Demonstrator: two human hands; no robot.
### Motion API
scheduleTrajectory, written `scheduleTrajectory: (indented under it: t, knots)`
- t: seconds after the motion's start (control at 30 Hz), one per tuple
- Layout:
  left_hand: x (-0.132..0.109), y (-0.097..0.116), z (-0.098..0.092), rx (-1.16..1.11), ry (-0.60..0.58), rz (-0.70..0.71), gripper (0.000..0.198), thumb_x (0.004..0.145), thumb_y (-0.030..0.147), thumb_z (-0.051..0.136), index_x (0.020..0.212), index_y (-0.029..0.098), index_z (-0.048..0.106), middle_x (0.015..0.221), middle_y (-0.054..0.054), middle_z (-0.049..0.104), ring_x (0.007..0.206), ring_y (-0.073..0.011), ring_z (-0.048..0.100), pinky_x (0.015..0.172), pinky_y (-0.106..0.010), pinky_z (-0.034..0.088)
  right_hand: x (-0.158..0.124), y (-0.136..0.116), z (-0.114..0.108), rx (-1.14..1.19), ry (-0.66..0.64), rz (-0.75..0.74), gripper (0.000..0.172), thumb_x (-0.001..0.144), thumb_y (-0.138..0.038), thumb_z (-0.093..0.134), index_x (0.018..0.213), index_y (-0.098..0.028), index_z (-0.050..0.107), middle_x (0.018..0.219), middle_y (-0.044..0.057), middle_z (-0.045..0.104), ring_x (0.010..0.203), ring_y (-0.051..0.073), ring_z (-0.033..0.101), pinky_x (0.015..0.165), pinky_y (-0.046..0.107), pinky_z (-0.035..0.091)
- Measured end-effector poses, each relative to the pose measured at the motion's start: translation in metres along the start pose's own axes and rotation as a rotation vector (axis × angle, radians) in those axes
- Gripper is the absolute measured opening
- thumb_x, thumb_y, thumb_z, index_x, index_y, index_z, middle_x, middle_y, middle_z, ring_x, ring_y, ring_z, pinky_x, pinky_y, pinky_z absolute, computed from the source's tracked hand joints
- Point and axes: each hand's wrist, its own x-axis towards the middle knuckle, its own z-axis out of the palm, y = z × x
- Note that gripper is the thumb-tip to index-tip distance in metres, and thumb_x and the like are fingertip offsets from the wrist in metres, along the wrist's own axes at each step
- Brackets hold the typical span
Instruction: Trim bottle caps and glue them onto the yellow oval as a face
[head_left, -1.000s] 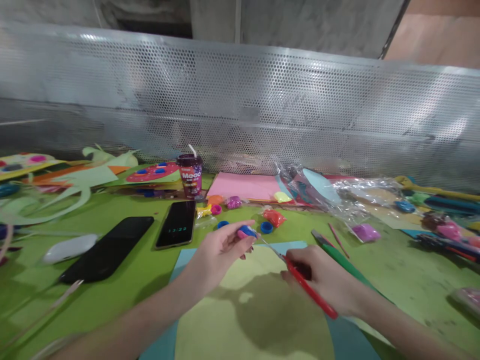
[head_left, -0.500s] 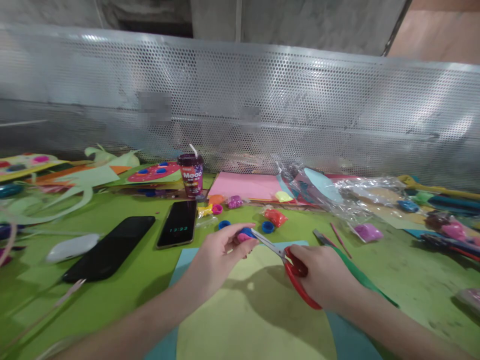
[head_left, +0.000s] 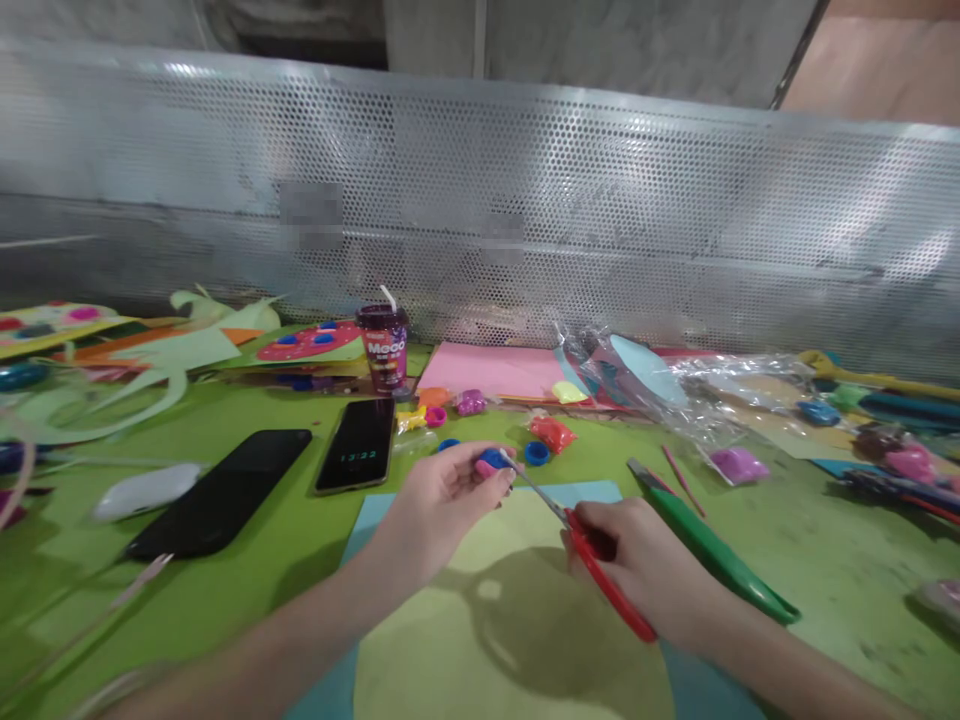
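Observation:
Pinched in the fingers of my left hand (head_left: 442,505) is a small blue and pink lump of modelling clay (head_left: 493,462). My right hand (head_left: 649,560) grips the red-handled scissors (head_left: 611,590), with their blades pointing to the upper left. The blade tips meet the near side of the clay; whether they cut into it I cannot tell. Both hands hover above a pale yellow round sheet (head_left: 480,640), which lies on light blue paper (head_left: 367,520). Just beyond the fingers sit a blue ring-shaped cap (head_left: 537,453) and an orange-red clay packet (head_left: 553,432).
Two phones (head_left: 356,445) (head_left: 221,495) and a white case (head_left: 146,492) lie at left. A purple drink cup (head_left: 385,350) stands behind them. Right of my hands lies a green-handled cutter (head_left: 720,550). Pink paper (head_left: 495,370), plastic bags and clay packets line the back, before a perforated metal panel (head_left: 480,220).
The scissors have turned in my right hand, so the blades now show edge-on. My right hand has shifted slightly down and right, uncovering more of the green cutter. The clay stays pinched.

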Motion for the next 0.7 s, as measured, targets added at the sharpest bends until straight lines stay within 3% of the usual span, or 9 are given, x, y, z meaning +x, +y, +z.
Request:
scheduleTrajectory:
  t: [0.27,0.7]
  knots:
    - [0.002,0.008,0.007,-0.101,0.091,-0.08,0.014,0.07,0.026,0.06,0.076,0.014,0.058,0.066,0.0,0.059,0.06,-0.0112,0.053,0.062,-0.025,0.046,-0.004,-0.01,0.004,0.437,-0.115,0.236,0.006,0.068,-0.02,0.045,0.062,-0.019,0.045,0.052,-0.005,0.04,0.039,0.008,0.039,0.037,0.021,0.029]
    - [0.001,0.007,0.009,-0.185,0.052,-0.099,0.014,0.073,0.027,0.055,0.071,0.014,0.056,0.065,0.0,0.057,0.06,-0.0111,0.052,0.061,-0.025,0.045,-0.003,-0.013,0.012,0.49,-0.081,0.313,0.02,0.071,-0.032,0.048,0.056,-0.019,0.041,0.048,-0.007,0.036,0.035,0.006,0.036,0.033,0.018,0.032]
